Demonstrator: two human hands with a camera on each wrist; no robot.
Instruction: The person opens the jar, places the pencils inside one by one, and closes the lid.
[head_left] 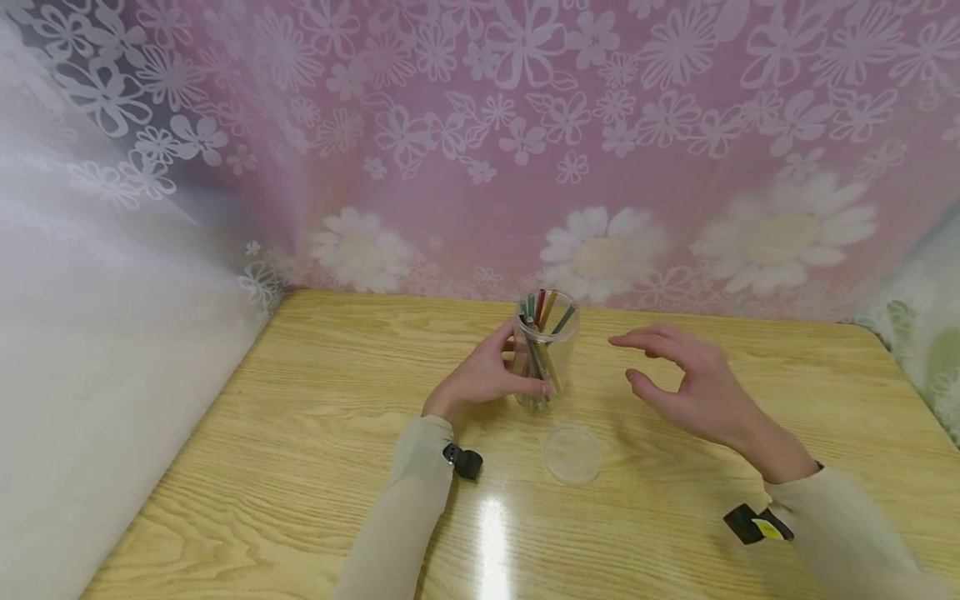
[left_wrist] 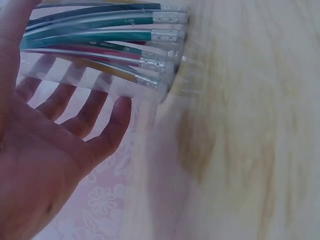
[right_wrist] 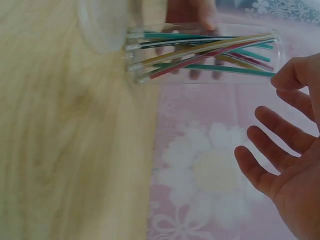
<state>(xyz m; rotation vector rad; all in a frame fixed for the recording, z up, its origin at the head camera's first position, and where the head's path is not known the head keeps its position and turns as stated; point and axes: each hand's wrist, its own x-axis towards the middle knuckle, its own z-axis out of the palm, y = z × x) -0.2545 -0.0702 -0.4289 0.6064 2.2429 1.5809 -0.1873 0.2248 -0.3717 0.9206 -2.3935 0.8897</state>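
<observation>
A clear plastic jar [head_left: 566,354] stands upright on the table, its top uncovered. Several pencils [head_left: 542,310] in green, red, yellow and dark colours lean inside it; their metal-banded ends [left_wrist: 167,35] sit at the bottom. My left hand [head_left: 480,372] holds the jar from the left, thumb in front and fingers behind. To the right of the jar, my right hand [head_left: 693,387] hovers with fingers spread and slightly bent, touching nothing. A clear round lid [head_left: 572,455] lies flat on the table in front of the jar.
The wood-grain table [head_left: 300,433] ends at a pink flowered curtain [head_left: 465,192] behind the jar. A pale sheet [head_left: 112,333] hangs along the left side. Dark straps with small black devices [head_left: 468,463] are on both wrists.
</observation>
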